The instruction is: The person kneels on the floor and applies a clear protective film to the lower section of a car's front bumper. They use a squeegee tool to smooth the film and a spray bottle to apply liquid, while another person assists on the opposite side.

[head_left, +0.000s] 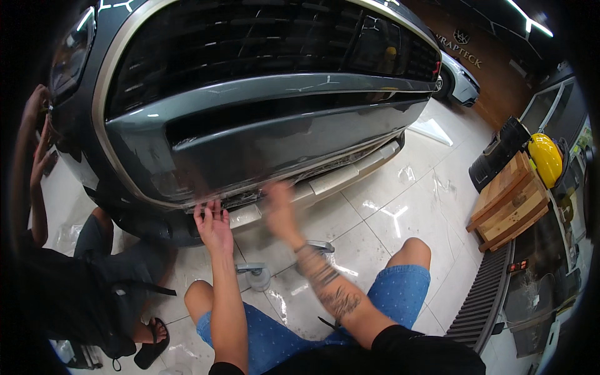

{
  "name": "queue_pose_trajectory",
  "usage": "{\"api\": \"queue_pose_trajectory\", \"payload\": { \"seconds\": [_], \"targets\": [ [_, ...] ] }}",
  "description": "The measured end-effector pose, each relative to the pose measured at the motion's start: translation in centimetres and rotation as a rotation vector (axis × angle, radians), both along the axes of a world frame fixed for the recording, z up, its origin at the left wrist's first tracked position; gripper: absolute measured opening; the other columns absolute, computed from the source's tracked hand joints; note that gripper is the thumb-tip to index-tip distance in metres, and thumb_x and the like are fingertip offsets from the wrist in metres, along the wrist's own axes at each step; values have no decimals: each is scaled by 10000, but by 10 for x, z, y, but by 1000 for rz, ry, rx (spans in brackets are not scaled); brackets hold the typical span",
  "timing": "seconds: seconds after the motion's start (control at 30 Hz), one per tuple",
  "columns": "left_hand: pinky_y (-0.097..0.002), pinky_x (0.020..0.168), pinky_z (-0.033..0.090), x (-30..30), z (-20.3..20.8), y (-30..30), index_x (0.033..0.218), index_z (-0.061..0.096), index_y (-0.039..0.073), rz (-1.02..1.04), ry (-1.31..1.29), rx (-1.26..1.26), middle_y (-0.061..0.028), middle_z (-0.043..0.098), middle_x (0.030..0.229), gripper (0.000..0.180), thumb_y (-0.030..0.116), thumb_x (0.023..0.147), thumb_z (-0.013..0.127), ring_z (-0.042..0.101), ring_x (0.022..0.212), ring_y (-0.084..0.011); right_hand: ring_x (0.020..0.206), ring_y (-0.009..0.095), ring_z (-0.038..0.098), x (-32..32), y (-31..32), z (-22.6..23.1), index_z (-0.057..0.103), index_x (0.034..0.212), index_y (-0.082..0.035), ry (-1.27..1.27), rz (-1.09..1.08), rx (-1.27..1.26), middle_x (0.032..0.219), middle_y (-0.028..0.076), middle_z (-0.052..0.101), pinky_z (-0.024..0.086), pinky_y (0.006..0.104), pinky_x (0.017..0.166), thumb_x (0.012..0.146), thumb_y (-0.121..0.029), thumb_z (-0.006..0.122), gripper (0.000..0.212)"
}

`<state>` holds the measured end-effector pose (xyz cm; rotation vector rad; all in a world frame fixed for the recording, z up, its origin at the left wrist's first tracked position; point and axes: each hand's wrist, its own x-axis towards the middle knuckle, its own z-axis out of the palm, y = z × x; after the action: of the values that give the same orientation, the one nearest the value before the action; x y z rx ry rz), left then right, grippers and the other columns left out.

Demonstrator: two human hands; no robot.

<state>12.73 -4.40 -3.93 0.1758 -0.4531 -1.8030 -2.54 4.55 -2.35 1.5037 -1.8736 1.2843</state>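
Observation:
In front of me is the dark grey front of a car, with a wide black grille [237, 50] above a bumper [250, 134]. Wrinkled clear film [244, 197] runs along the bumper's lower edge, over a silver lower trim [340, 179]. My left hand [215, 230] is palm up at the left end of that edge, fingers stretched and apart, their tips touching the edge or the film. Close beside it on the right, my right hand [279, 206] is smeared by motion near the film; its fingers cannot be made out.
Left of me a co-worker in dark clothes [69, 300] crouches, hands by the headlight [72, 53]. Grey metal pieces [253, 270] show between my knees above the tiled floor [369, 250]. On the right stand a wooden box [512, 203], a black container [497, 153] and a yellow rounded object [545, 159].

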Motion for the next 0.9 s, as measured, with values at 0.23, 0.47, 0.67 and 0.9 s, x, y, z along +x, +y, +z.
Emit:
{"api": "queue_pose_trajectory", "payload": {
  "seconds": [0.23, 0.47, 0.67, 0.9],
  "targets": [
    [-361, 858, 452, 29, -13, -21, 1023, 584, 156, -6, -7, 27, 5, 624, 1066, 123, 201, 914, 620, 557, 1083, -168, 1082, 291, 484, -18, 30, 54, 466, 1202, -24, -509, -20, -239, 1134, 131, 482, 385, 381, 958, 747, 82, 560, 477],
    [-433, 940, 452, 20, -11, -12, 1135, 532, 92, -112, 111, 41, -127, 633, 1111, 333, 379, 975, 481, 575, 1109, -296, 1126, 325, 450, 74, 1, 11, 466, 1192, -20, -396, 275, 134, 1168, 168, 464, 344, 383, 1015, 737, 97, 510, 471],
    [-433, 926, 449, 6, -5, 7, 1229, 530, 107, -437, 238, 40, -145, 531, 1302, 470, 480, 967, 414, 526, 1175, -280, 1095, 273, 492, 24, 38, 13, 502, 1189, -35, -535, 185, -64, 1192, 136, 495, 370, 355, 991, 721, 108, 436, 494],
    [-442, 938, 454, 4, -5, -11, 1261, 519, 115, -526, 377, -104, -131, 500, 1343, 343, 169, 925, 478, 527, 1178, -284, 1073, 153, 511, -3, 63, -12, 503, 1171, -96, -758, 204, 90, 1159, 56, 505, 506, 304, 819, 798, 74, 403, 421]
  ]
}}
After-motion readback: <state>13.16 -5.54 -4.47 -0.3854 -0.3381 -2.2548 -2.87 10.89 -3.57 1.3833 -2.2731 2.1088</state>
